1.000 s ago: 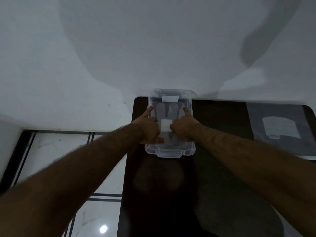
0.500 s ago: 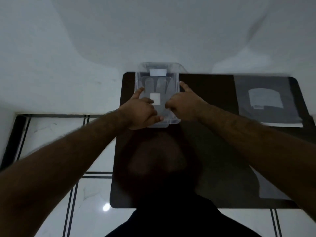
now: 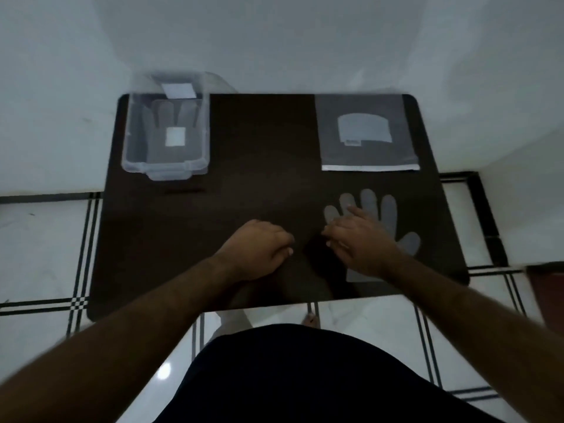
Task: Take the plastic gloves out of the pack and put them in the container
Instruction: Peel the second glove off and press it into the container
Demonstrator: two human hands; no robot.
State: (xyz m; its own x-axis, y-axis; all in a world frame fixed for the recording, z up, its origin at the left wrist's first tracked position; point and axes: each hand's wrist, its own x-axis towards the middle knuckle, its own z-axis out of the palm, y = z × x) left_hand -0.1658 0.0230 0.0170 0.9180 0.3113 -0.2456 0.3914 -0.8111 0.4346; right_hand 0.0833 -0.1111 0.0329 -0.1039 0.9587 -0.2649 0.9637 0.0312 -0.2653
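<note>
A clear plastic container (image 3: 131,154) stands at the far left of the dark table, with a see-through plastic glove (image 3: 174,117) lying flat inside it. The grey glove pack (image 3: 366,154) lies at the far right. A second plastic glove (image 3: 389,215) lies flat on the table near the front right. My right hand (image 3: 358,239) rests over that glove with its fingers spread, covering the glove's palm. My left hand (image 3: 259,248) is beside it on the bare table, fingers curled in, holding nothing.
The dark table (image 3: 262,178) stands against a white wall, with tiled floor around it. A brown object (image 3: 546,288) shows at the right edge of the view. My dark-clothed body fills the bottom of the view.
Both hands have left the container at the far left and come back toward the near right of the table. My right hand now lies on the loose glove. The camera tilted down.
</note>
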